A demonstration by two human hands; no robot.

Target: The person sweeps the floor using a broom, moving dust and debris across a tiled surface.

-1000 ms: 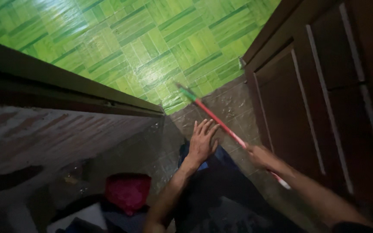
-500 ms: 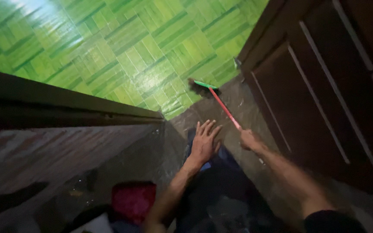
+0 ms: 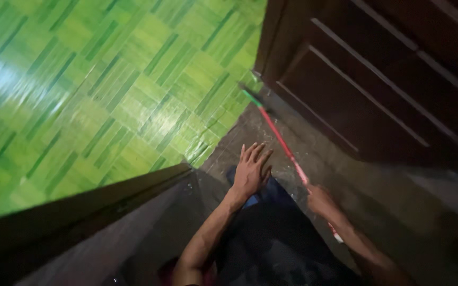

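Green patterned floor (image 3: 96, 90) fills the upper left, a dark wooden door (image 3: 388, 79) the right. Between them a red broom (image 3: 282, 145) slants across grey tiles (image 3: 250, 132), its head near the door's foot. Right hand (image 3: 320, 199) grips its handle; left hand (image 3: 251, 170) rests flat, fingers spread, on a knee.

A slim red-handled broom (image 3: 281, 142) (green at its head) slants across the dark floor toward the doorway.
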